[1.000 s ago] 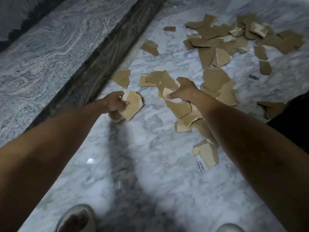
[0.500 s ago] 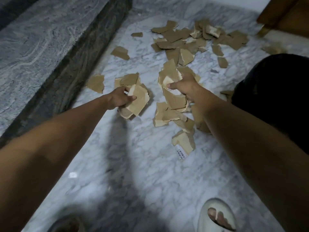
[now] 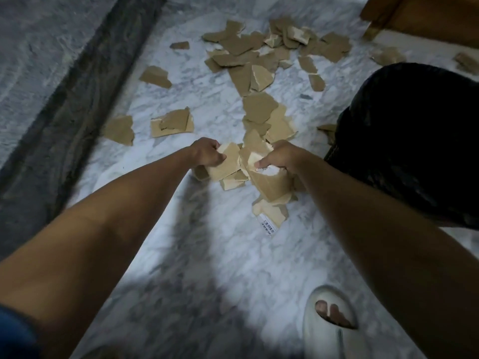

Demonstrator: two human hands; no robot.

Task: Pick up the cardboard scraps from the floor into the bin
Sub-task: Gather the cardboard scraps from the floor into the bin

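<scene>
The person is gathering cardboard off the marble floor with both hands at once, so the step in hand looks like the pick-up, with the carry to the bin not yet begun. The left hand is curling its fingers round a pale scrap and pinching it against the thumb; the right hand is gripping a bunch of torn pieces, fingers bent over their top edges, and the two handfuls are almost touching in the middle. A piece with a white barcode label is hanging or lying just below the right hand's bunch; whether it is being held I cannot tell. The bin, lined with a black bag, is standing just to the right of the right hand, so the next move probably calls for lifting both handfuls clear and swinging them right over its rim without shedding loose pieces. Much is left: a big heap of scraps is lying at the far side, a flat piece and a smaller one are lying to the far left of the hands, and a few more are lying behind the bin. A dark stone step is running along the left, wooden furniture is showing at the far right, and a foot in a white slipper is planted near, right of centre. Nothing is blocking the short path to the bin.
</scene>
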